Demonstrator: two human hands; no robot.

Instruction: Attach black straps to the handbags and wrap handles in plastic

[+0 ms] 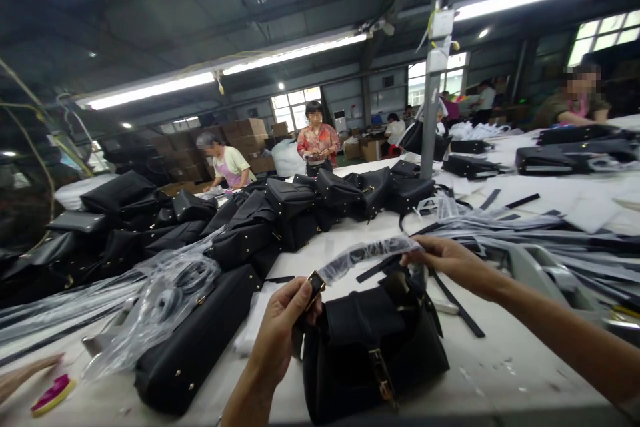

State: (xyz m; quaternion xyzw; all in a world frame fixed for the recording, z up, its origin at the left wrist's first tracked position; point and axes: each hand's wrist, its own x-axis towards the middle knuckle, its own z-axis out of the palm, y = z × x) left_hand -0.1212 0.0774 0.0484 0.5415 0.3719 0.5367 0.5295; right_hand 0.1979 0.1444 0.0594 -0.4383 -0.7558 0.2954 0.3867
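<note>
A black handbag (360, 320) with a gold clasp on its front strap stands on the table before me. Above it arches its handle (370, 255), wrapped in clear plastic. My left hand (285, 320) pinches the handle's left end by a gold buckle (316, 282), thumb on top. At the other end, my right hand (435, 257) has its fingers closed on the plastic-wrapped handle. The fingertips of both hands are partly hidden behind the handle ends and the bag.
Black bags (240, 213) are heaped along the left and back. Plastic-wrapped straps (170, 287) lie at left, more loose straps (545, 223) at right. A metal post (429, 120) rises behind. A co-worker's hand (30, 373) shows beside a pink and yellow brush (54, 395). Other people work beyond.
</note>
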